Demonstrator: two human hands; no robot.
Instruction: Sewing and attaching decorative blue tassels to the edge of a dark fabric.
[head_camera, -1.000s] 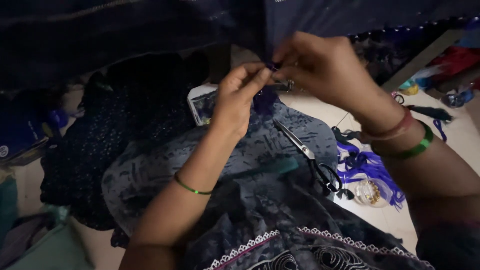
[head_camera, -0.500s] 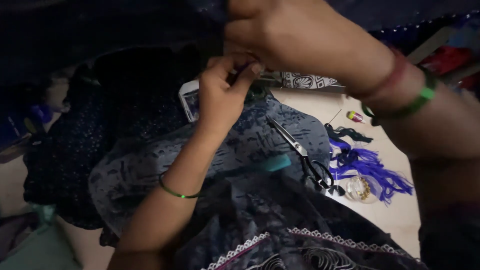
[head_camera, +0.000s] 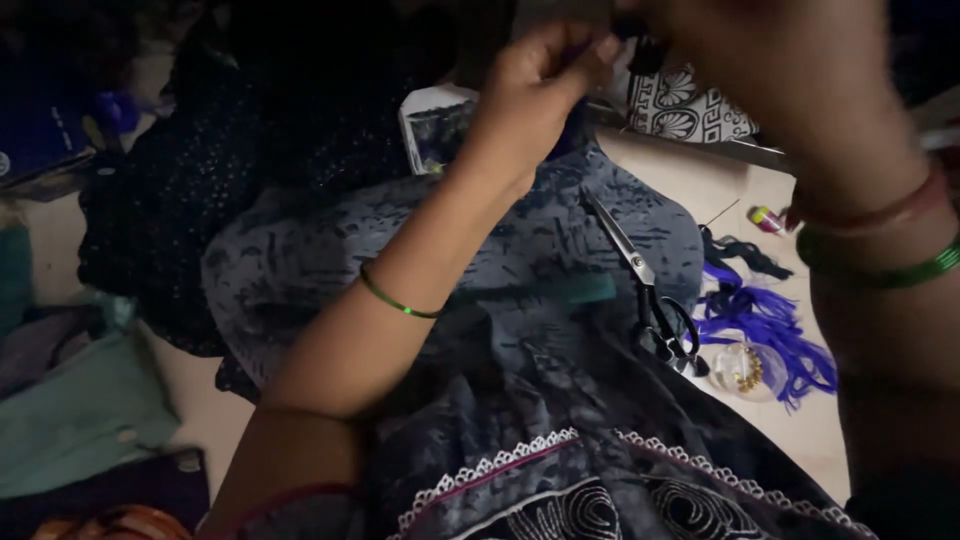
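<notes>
My left hand is raised near the top of the view, its fingers pinched on a small dark bit of cloth or thread at the edge of a dark garment. My right hand is close beside it at the top right, blurred and large, with its fingers closed at the same spot; what it grips is hidden. Below both arms lies a grey-blue printed fabric spread over my lap. Scissors with black handles rest on that fabric, apart from both hands.
Purple threads and a small clear container of beads lie on the pale floor at right. A dark dotted cloth is at left, teal cloth at lower left, a patterned black-and-white piece at top.
Both hands have risen toward the top of the view and come closer to the camera, staying pinched together. The scissors and threads lie where they were.
</notes>
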